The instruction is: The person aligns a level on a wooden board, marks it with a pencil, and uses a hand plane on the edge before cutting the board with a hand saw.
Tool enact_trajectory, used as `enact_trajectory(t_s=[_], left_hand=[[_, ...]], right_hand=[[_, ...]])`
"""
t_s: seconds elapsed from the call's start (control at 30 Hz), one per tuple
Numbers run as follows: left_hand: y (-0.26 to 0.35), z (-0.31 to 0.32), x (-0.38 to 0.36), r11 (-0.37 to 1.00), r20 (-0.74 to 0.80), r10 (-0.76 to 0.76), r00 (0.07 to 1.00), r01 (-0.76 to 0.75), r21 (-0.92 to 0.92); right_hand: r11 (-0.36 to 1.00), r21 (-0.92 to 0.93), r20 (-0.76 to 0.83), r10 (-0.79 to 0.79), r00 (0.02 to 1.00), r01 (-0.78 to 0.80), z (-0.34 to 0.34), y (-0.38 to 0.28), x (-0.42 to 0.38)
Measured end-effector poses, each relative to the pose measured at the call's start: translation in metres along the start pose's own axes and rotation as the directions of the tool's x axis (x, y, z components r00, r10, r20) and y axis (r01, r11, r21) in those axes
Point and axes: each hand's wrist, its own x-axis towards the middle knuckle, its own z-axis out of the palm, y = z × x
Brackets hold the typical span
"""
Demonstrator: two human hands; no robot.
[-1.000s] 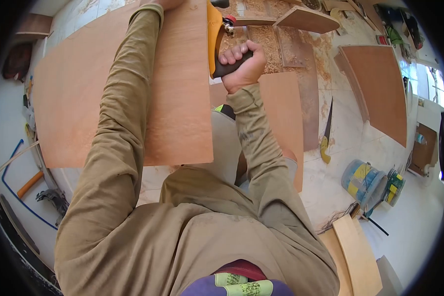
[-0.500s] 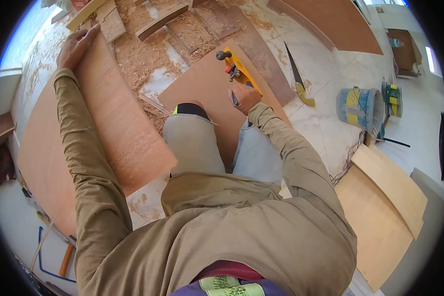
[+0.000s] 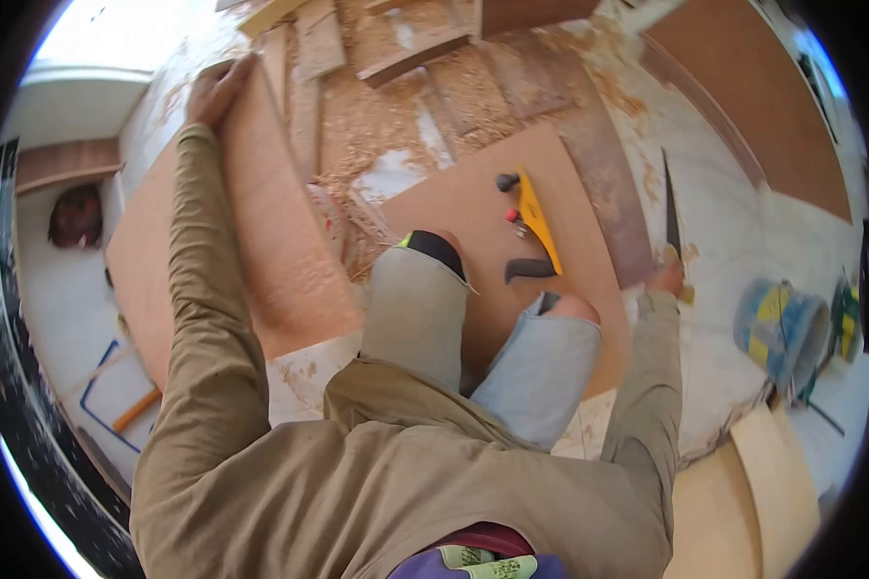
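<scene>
The far-left panel (image 3: 285, 227) is smooth wood with a soft sheen; the plane (image 3: 539, 224) has a glossy yellow body; the right-hand bucket (image 3: 780, 326) looks like scuffed plastic.

Left hand (image 3: 214, 92) reaches far forward, right hand (image 3: 667, 278) out to the side.

Left hand (image 3: 214, 94) has the big board (image 3: 282, 227) by its edge, right hand (image 3: 665, 278)'s on what looks like the saw (image 3: 671, 207)'s handle.

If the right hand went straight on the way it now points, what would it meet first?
Most likely the saw: the right hand is at its handle, the blade lying ahead. Whether it grips is unclear.
</scene>
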Motion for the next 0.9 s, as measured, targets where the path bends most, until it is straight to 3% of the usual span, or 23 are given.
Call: enact_trajectory(t_s=[0.03, 0.1, 0.13, 0.23, 0.33, 0.37, 0.43, 0.47, 0.53, 0.57, 0.6, 0.63, 0.7, 0.77, 0.83, 0.9], left_hand=[[0.012, 0.002, -0.007, 0.992, -0.121, 0.036, 0.992, -0.021, 0.125], [0.004, 0.005, -0.004, 0.984, -0.162, -0.023, 0.986, 0.051, 0.172], [0.012, 0.006, -0.008, 0.985, -0.152, -0.087, 0.984, 0.108, 0.132], [0.006, 0.008, -0.007, 0.981, -0.182, -0.049, 0.982, 0.081, 0.175], [0.007, 0.007, -0.007, 0.966, -0.192, -0.079, 0.978, 0.123, 0.229], [0.005, 0.007, -0.005, 0.957, -0.214, -0.099, 0.972, 0.152, 0.248], [0.000, 0.012, 0.002, 0.940, -0.258, -0.122, 0.958, 0.195, 0.280], [-0.006, 0.008, 0.008, 0.951, -0.209, -0.176, 0.962, 0.221, 0.215], [0.001, 0.008, 0.001, 0.967, -0.183, -0.134, 0.974, 0.169, 0.190], [0.001, 0.008, -0.002, 0.974, -0.171, -0.114, 0.979, 0.144, 0.174], [-0.008, 0.011, 0.001, 0.967, -0.165, -0.009, 0.986, 0.051, 0.249], [-0.006, 0.012, -0.002, 0.966, -0.149, -0.008, 0.989, 0.046, 0.254], [0.010, 0.008, -0.010, 0.964, -0.112, -0.004, 0.994, 0.034, 0.264], [0.021, 0.002, -0.023, 0.972, -0.039, -0.054, 0.998, 0.061, 0.227], [0.026, -0.008, -0.032, 0.970, -0.019, -0.079, 0.997, 0.081, 0.229], [0.016, -0.009, -0.042, 0.958, -0.039, -0.102, 0.994, 0.109, 0.265]], right_hand=[[0.988, -0.148, 0.074, -0.029, 0.997, 0.040, 0.011, 0.034, 0.018], [0.945, -0.326, 0.261, 0.078, 0.962, 0.012, 0.003, 0.048, 0.025], [0.959, -0.282, 0.176, 0.033, 0.984, 0.018, 0.028, 0.069, 0.034], [0.983, -0.180, 0.254, 0.065, 0.965, -0.019, -0.004, 0.062, 0.040], [0.976, 0.190, -0.022, -0.103, 0.994, 0.106, 0.000, 0.081, 0.039], [0.910, 0.415, -0.042, 0.015, 0.999, 0.003, -0.023, 0.072, 0.035], [0.592, 0.792, -0.004, 0.248, 0.969, -0.148, -0.092, 0.032, -0.002], [0.429, 0.903, -0.081, 0.240, 0.967, -0.031, -0.123, 0.007, -0.022], [0.133, 0.991, -0.039, 0.220, 0.975, 0.010, -0.178, -0.030, -0.066], [-0.019, 0.999, -0.026, 0.197, 0.980, 0.031, -0.201, -0.053, -0.089], [-0.141, 0.990, 0.039, 0.128, 0.991, -0.020, -0.223, -0.082, -0.113], [-0.251, 0.965, 0.097, 0.050, 0.994, -0.081, -0.240, -0.111, -0.139], [-0.213, 0.957, 0.148, -0.218, 0.965, -0.195, -0.262, -0.163, -0.182], [-0.047, 0.984, 0.143, -0.355, 0.924, -0.170, -0.277, -0.223, -0.227], [-0.233, 0.948, 0.087, -0.463, 0.882, -0.216, -0.295, -0.267, -0.274], [-0.142, 0.979, 0.047, -0.538, 0.842, -0.145, -0.318, -0.306, -0.313]])
